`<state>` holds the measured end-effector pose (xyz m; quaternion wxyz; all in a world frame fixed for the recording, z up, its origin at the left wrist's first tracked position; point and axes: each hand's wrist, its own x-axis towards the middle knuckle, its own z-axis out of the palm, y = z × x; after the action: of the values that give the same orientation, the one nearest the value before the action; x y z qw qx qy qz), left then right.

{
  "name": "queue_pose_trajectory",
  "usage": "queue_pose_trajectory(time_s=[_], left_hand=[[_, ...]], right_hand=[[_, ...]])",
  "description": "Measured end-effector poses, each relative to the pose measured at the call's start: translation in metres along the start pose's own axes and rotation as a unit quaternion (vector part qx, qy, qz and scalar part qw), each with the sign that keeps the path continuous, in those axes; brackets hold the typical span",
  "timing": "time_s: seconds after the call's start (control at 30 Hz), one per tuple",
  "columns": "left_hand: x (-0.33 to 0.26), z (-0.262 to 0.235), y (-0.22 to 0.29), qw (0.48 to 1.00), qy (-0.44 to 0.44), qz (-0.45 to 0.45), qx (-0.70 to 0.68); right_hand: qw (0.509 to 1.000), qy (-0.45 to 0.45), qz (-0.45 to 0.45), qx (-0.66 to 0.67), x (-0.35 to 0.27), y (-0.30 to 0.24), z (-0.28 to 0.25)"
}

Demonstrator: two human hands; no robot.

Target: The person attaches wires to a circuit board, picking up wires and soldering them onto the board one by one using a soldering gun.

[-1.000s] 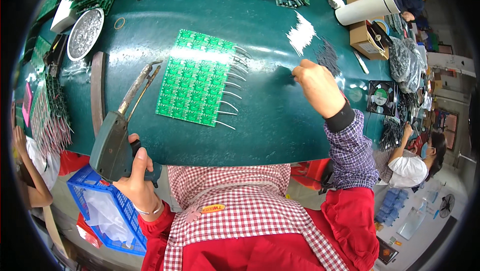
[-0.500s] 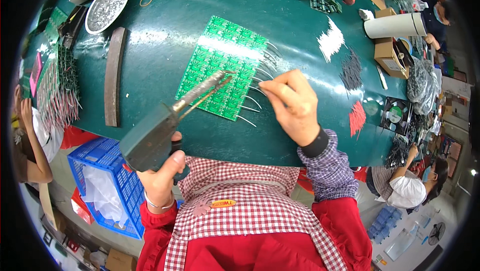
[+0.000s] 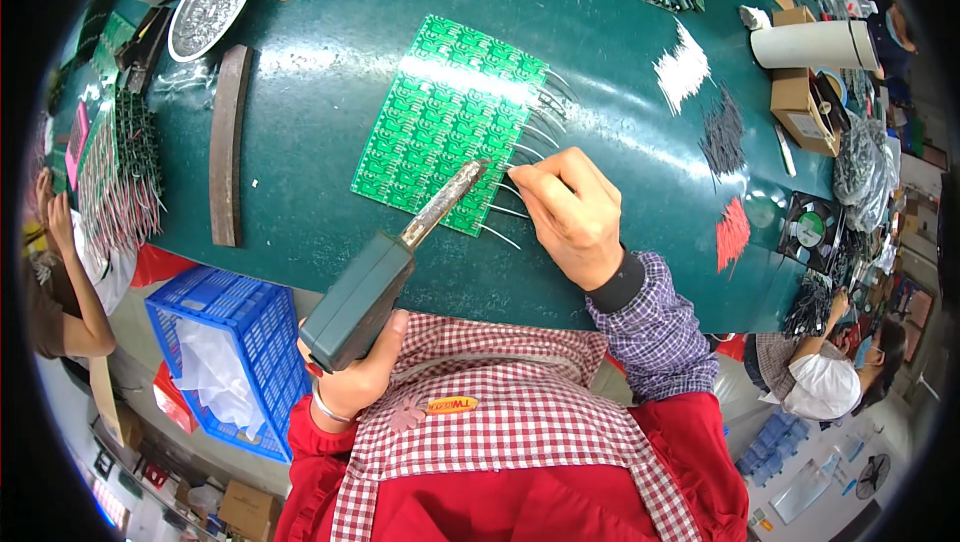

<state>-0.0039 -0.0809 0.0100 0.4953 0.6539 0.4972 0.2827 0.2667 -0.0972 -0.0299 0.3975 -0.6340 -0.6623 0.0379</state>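
Note:
A green panel of circuit boards (image 3: 425,107) lies flat on the bench. Several thin white wires (image 3: 503,236) stick out past its right edge. My left hand (image 3: 360,382) grips a dark green soldering gun (image 3: 357,292) whose metal tip reaches the panel near that edge. Just beside the tip, my right hand (image 3: 575,217) has thumb and forefinger pinched together on a white wire at the panel's edge. Most of that wire is hidden by the fingers. Whether the tip touches the board I cannot tell.
A long brown bar (image 3: 230,147) and a bowl of silvery bits (image 3: 211,8) are on the left. White wires (image 3: 681,68), black wires (image 3: 723,135) and red wires (image 3: 732,233) lie in piles on the right. A blue crate (image 3: 225,342) stands below the bench. Other people sit at both sides.
The soldering gun has rolled over in my left hand and its body has shifted right. Its tip has moved slightly right, closer to my right fingers. My right hand has shifted slightly left.

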Motion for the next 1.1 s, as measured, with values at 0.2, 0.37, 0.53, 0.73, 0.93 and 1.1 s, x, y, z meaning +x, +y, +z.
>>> queue_pose_trajectory(time_s=[0.2, 0.37, 0.53, 0.73, 0.93, 1.1], left_hand=[[0.0042, 0.0002, -0.0041, 0.998, -0.021, 0.044, 0.049], [0.0048, 0.0008, -0.0055, 0.997, -0.034, 0.052, 0.045], [0.0067, 0.0023, -0.0052, 0.997, -0.038, 0.056, 0.043], [0.0064, 0.0012, -0.0027, 0.997, -0.052, 0.038, 0.050], [0.0058, 0.0013, -0.0048, 0.996, -0.053, 0.052, 0.052], [0.0002, 0.0004, -0.0066, 0.999, -0.024, 0.028, 0.037]], right_hand=[[1.000, -0.023, 0.008, -0.004, -0.0006, -0.0004, -0.0023], [1.000, -0.025, 0.008, -0.005, -0.0006, -0.0003, -0.0029], [1.000, -0.006, -0.007, -0.003, -0.0004, 0.0018, 0.0010], [1.000, -0.004, -0.008, -0.005, -0.0012, 0.0023, 0.0006], [1.000, -0.025, 0.005, -0.006, -0.0020, 0.0013, -0.0021], [1.000, -0.022, 0.006, -0.003, -0.0017, 0.0010, -0.0021]])
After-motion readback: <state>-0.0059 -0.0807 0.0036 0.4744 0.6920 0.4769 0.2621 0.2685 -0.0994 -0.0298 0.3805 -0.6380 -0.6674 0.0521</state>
